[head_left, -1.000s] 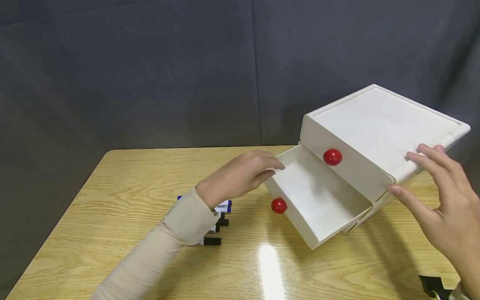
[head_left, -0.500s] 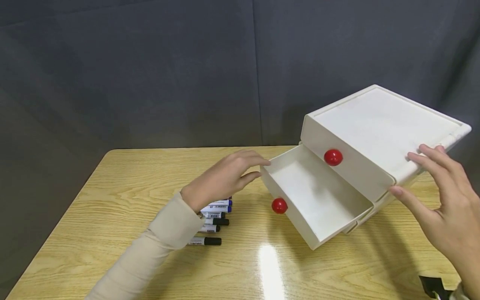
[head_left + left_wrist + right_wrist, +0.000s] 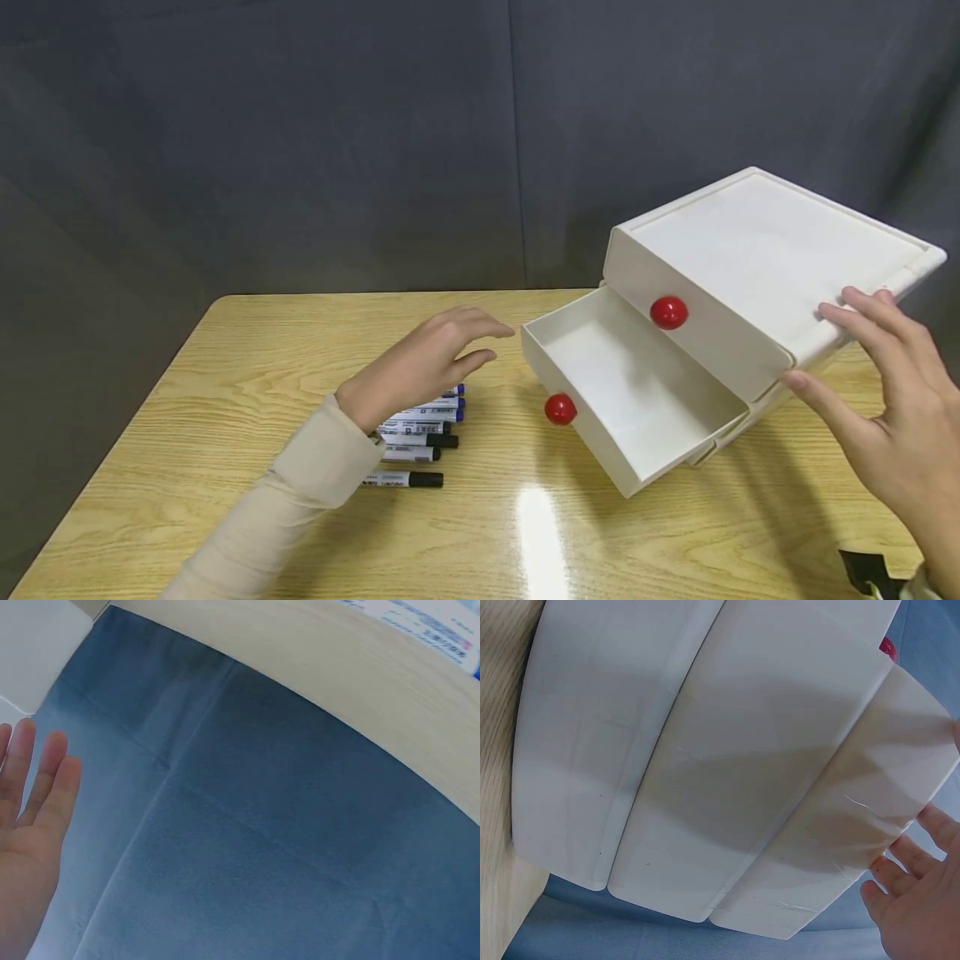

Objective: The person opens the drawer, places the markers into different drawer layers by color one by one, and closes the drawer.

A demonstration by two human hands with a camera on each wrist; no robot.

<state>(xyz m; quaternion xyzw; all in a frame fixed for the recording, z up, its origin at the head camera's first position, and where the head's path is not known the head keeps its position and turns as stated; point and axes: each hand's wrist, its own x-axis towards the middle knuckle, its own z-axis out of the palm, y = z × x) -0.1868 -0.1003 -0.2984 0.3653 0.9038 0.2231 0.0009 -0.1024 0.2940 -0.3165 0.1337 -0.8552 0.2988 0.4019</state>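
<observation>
A white drawer unit (image 3: 776, 258) with round red knobs stands at the right of the table. Its upper drawer (image 3: 697, 321) is closed, while the drawer (image 3: 637, 379) below it is pulled out, with nothing visible inside. My left hand (image 3: 423, 358) hovers just left of the pulled-out drawer's front corner, fingers loosely bent and holding nothing. In the left wrist view that hand (image 3: 34, 832) shows spread fingers near a white panel. My right hand (image 3: 892, 383) rests its fingertips on the unit's top right edge, the thumb near the front corner. The right wrist view shows the unit's side wall (image 3: 720, 765).
Several whiteboard markers (image 3: 420, 440) with blue and black caps lie in a row on the wooden table (image 3: 225, 392), partly hidden by my left forearm. A black object (image 3: 870, 571) sits at the lower right edge. A dark curtain (image 3: 337, 150) hangs behind the table.
My left hand has drawn back leftward, from overlapping the pulled-out drawer's front corner to apart from it, uncovering more of the markers. The right hand and drawer unit have stayed put.
</observation>
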